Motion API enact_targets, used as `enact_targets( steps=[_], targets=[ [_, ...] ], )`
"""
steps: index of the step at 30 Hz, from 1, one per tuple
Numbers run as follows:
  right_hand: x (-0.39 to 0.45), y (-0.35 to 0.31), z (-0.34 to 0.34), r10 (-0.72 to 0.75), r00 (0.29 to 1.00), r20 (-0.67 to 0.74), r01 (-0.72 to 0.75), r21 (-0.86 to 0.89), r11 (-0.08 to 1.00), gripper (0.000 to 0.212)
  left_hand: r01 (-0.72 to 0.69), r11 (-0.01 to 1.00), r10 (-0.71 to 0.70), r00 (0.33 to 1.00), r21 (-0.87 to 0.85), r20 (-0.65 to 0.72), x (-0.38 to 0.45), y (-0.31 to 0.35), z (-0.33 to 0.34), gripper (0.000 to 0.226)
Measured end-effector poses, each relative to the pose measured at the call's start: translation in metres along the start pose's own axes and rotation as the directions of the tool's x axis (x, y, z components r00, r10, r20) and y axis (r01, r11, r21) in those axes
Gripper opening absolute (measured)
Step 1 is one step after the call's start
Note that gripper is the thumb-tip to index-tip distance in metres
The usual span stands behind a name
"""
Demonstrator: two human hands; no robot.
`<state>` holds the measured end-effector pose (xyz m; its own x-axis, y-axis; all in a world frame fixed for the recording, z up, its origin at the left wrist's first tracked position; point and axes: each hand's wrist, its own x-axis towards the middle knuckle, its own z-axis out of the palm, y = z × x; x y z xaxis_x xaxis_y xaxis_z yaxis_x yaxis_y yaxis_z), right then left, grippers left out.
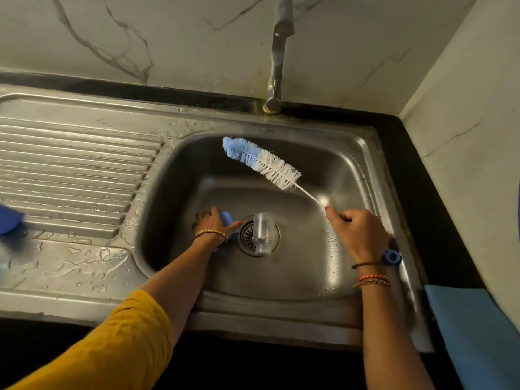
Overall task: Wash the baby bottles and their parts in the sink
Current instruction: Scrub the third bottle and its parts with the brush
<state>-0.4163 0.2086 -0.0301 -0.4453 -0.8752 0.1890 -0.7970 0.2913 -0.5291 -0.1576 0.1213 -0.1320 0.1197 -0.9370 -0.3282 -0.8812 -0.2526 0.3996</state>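
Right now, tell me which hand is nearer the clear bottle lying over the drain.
Left. The left hand grips a blue part just left of the clear bottle. The right hand holds the bottle brush farther off to its right.

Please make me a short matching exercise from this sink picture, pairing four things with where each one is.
Things:
1. bottle brush
2. clear bottle
3. blue part
4. tap

Places:
A. lying over the drain
B. on the rim behind the basin
C. held by its wire handle in the right hand
D. under the left hand at the basin floor

Pairs: 1-C, 2-A, 3-D, 4-B
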Motion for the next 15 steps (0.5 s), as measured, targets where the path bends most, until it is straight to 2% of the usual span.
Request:
enact_targets(
  steps=[5, 9, 12, 15],
  targets=[
    [-0.002, -0.005, -0.005, -0.055, 0.997, -0.060, 0.059, 0.060, 0.996, 0.062, -0.001, 0.998, 0.004, 0.998, 0.060, -0.056, -0.001, 0.006, -0.004, 0.066],
    [-0.005, -0.002, -0.009, -0.090, 0.979, -0.182, 0.108, 0.088, 0.990, 0.056, -0.033, 0.997, 0.028, 0.997, -0.067, -0.073, -0.003, 0.011, -0.007, 0.059],
    [-0.007, 0.004, -0.015, -0.058, 0.959, -0.276, 0.078, 0.062, 0.995, 0.055, -0.074, 0.981, 0.062, 0.996, -0.181, -0.070, -0.006, 0.017, -0.007, 0.057],
    [-0.010, 0.012, -0.021, 0.024, 0.942, -0.334, -0.009, 0.045, 0.999, 0.052, -0.089, 0.976, 0.081, 0.995, -0.200, -0.052, -0.008, 0.020, -0.006, 0.056]
  ],
)
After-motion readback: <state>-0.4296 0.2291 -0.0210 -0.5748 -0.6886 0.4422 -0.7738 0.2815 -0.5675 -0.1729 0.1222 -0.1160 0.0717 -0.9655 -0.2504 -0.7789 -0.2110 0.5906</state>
